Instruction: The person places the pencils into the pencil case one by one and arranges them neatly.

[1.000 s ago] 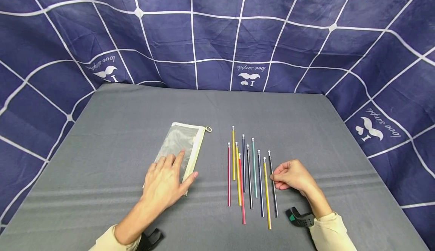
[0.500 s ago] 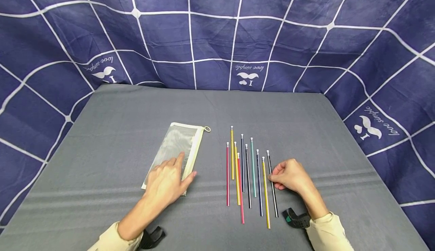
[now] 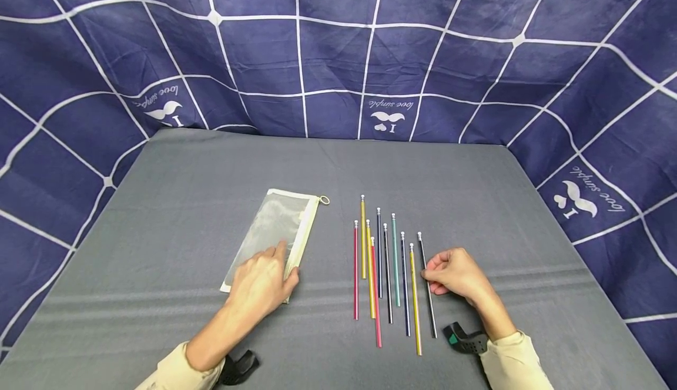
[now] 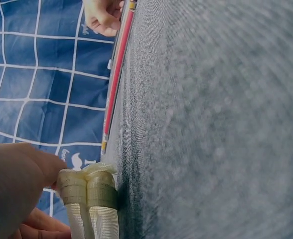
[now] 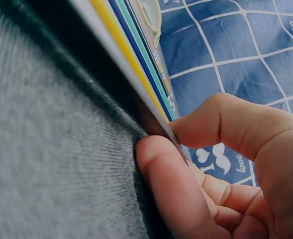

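Observation:
A mesh zipper pencil pouch [image 3: 273, 218] with cream edging lies flat on the left side of the table. On its near part rests my left hand [image 3: 260, 279], index finger stretched out and thumb by the zipper edge. The zipper's cream end [image 4: 89, 189] shows beside the thumb in the left wrist view. To the right, my right hand [image 3: 456, 273] pinches a black pencil [image 3: 431, 309], the rightmost in a row, about midway along its length. Thumb and forefinger [image 5: 168, 179] close around it in the right wrist view, low against the cloth.
Several pencils lie roughly side by side in the middle, among them a red pencil [image 3: 356, 272], a yellow pencil [image 3: 415, 302] and a teal pencil [image 3: 395, 261]. Grey cloth [image 3: 211, 167] covers the table; a blue gridded curtain [image 3: 338, 55] hangs around its far sides.
The black pencil's lower end has swung slightly to the right, away from the yellow one. My left hand has drawn back a little over the pouch, its fingers less spread.

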Action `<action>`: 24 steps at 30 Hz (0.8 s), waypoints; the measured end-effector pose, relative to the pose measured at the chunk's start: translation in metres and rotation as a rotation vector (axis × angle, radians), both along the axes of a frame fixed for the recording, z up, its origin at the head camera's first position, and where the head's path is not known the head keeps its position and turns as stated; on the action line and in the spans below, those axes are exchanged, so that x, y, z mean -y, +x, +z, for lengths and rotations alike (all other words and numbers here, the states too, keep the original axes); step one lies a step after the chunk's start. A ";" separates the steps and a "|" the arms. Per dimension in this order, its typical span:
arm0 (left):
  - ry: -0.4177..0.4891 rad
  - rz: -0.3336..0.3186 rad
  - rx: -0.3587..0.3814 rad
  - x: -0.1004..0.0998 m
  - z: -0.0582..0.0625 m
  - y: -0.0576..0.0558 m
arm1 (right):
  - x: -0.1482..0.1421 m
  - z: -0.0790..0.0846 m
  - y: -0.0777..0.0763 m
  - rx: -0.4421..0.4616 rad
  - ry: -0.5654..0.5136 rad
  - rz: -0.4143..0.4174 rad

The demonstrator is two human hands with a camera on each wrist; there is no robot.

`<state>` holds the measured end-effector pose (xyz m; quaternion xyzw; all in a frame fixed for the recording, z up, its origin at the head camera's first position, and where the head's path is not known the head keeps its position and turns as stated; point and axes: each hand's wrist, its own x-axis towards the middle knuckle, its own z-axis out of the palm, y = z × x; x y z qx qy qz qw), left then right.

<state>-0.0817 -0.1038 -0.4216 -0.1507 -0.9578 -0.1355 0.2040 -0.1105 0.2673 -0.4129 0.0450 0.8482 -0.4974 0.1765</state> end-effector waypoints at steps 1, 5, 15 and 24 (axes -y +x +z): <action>0.002 -0.006 -0.014 0.000 0.000 0.000 | 0.000 0.000 0.000 0.004 -0.010 0.002; 0.028 -0.016 -0.023 -0.002 0.000 0.001 | -0.003 0.000 -0.001 0.010 -0.052 0.010; 0.067 -0.023 0.029 -0.002 0.001 0.003 | -0.008 -0.001 -0.002 0.003 -0.144 -0.026; 0.144 -0.016 0.042 0.000 0.001 0.003 | -0.009 0.000 -0.004 0.002 -0.273 -0.046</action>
